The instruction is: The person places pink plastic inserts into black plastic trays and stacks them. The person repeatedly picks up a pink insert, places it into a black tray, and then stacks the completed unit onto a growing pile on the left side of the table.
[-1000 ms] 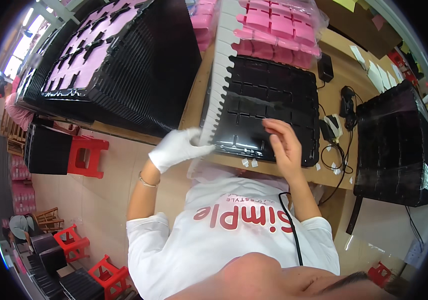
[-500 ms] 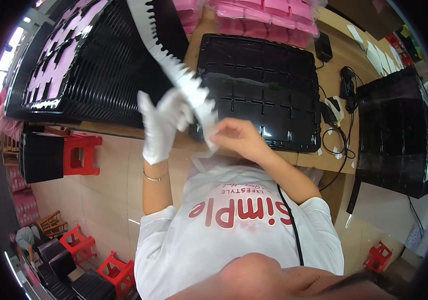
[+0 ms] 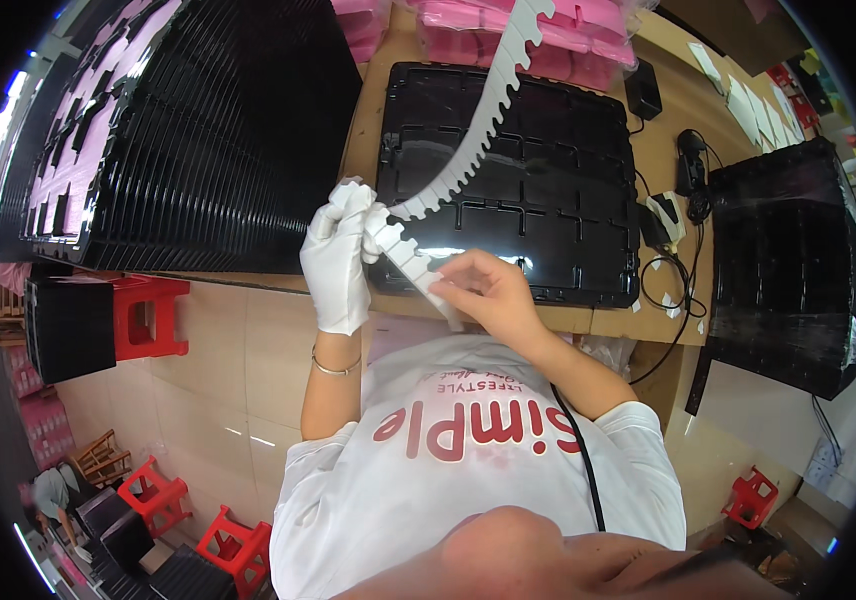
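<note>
A long white strip (image 3: 489, 106) with a notched edge runs through both hands. From my left hand its long part curves up and to the right, over a black moulded tray (image 3: 573, 165) on the table. My left hand (image 3: 338, 265), in a white glove, is closed around the strip near the tray's left edge. My bare right hand (image 3: 493, 297) pinches the strip's near part between thumb and fingers, just in front of the tray's near edge. The strip's near end hangs down toward my shirt.
A tall stack of black trays (image 3: 238, 130) rises on the left, with pink pieces (image 3: 98, 110) on its top. Pink bagged bundles (image 3: 588, 65) lie at the back. Cables (image 3: 688, 285) and a black adapter (image 3: 645, 92) are right of the tray. More black trays (image 3: 783, 270) stand farther right.
My left hand has gone from spread fingers to a closed grip on the strip. The strip's far part has swung from upper left to upper right. My right hand still pinches the strip.
</note>
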`<action>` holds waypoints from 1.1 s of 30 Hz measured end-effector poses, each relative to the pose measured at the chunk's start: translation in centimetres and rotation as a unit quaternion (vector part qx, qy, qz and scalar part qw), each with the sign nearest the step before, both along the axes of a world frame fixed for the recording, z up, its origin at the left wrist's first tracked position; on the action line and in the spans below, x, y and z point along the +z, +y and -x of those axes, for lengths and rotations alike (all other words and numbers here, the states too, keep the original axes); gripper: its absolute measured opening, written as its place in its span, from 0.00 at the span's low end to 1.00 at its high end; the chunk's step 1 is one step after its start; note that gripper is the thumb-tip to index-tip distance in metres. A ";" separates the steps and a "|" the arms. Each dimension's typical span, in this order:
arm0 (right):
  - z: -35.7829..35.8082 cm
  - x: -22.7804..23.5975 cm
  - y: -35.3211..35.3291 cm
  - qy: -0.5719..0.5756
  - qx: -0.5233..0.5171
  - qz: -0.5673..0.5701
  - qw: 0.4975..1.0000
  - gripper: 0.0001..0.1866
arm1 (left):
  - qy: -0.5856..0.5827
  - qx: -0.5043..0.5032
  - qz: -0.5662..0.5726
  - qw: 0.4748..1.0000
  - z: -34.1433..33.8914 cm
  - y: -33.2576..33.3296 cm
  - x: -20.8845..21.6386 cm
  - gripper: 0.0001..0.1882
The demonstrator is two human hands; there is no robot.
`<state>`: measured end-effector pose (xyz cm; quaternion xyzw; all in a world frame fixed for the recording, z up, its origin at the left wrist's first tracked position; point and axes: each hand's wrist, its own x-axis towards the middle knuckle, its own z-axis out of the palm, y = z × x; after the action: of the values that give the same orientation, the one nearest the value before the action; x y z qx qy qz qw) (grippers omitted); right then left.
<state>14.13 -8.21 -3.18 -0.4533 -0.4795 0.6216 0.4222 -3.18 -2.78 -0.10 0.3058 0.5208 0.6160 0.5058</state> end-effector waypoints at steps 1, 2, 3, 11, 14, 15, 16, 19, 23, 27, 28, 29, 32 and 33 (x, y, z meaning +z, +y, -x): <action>-0.2 0.3 0.0 -0.024 0.003 0.009 1.000 0.10 | 0.002 0.005 0.001 1.000 0.1 0.2 -0.2 0.11; -0.4 0.4 -0.1 -0.048 0.003 -0.010 0.999 0.10 | 0.001 0.009 0.000 1.000 0.2 0.2 -0.4 0.11; -0.5 0.5 -0.1 -0.072 0.003 -0.029 0.997 0.10 | 0.000 0.012 -0.002 1.000 0.3 0.3 -0.7 0.10; -0.5 0.9 -0.1 -0.160 -0.042 -0.133 0.977 0.08 | -0.011 0.033 0.010 0.999 0.8 0.5 -1.9 0.07; -1.7 2.2 1.3 -0.251 -0.005 -0.439 0.863 0.08 | -0.009 0.024 0.022 0.999 1.7 0.5 -2.7 0.07; -1.9 2.9 1.7 -0.203 0.034 -0.429 0.879 0.09 | 0.000 0.012 0.026 1.000 1.7 0.6 -2.9 0.07; -2.5 3.0 3.0 -0.193 0.026 -0.416 0.888 0.07 | 0.009 0.004 0.028 1.000 1.9 0.5 -3.1 0.07; -4.9 3.3 11.3 -0.209 -0.019 -0.329 0.921 0.03 | 0.036 -0.053 0.058 0.996 1.9 0.0 -2.6 0.08; -5.3 -0.5 24.7 -0.219 0.021 -0.212 0.952 0.10 | 0.071 -0.144 0.074 0.984 1.0 -0.4 -2.5 0.09; -3.0 -5.0 32.0 -0.338 0.045 -0.253 0.905 0.10 | 0.112 -0.197 0.082 0.971 0.9 -0.2 -1.6 0.08; -2.8 -5.5 32.8 -0.406 0.043 -0.295 0.864 0.10 | 0.107 -0.191 0.089 0.972 0.8 -0.1 -1.4 0.07; -2.8 -6.1 33.4 -0.471 0.042 -0.334 0.815 0.10 | 0.103 -0.186 0.095 0.972 0.7 0.0 -1.2 0.07; -1.6 -3.1 32.0 -0.496 0.045 -0.220 0.839 0.09 | 0.091 -0.192 0.119 0.970 1.0 0.1 -1.4 0.07; -1.3 -2.9 31.8 -0.503 0.036 -0.225 0.834 0.09 | 0.087 -0.198 0.126 0.968 1.1 0.2 -1.4 0.07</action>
<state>15.48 23.63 -6.08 -0.5785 -0.7681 0.1977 0.1902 -4.30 -2.60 -1.50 0.3895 0.5652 0.4040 0.6047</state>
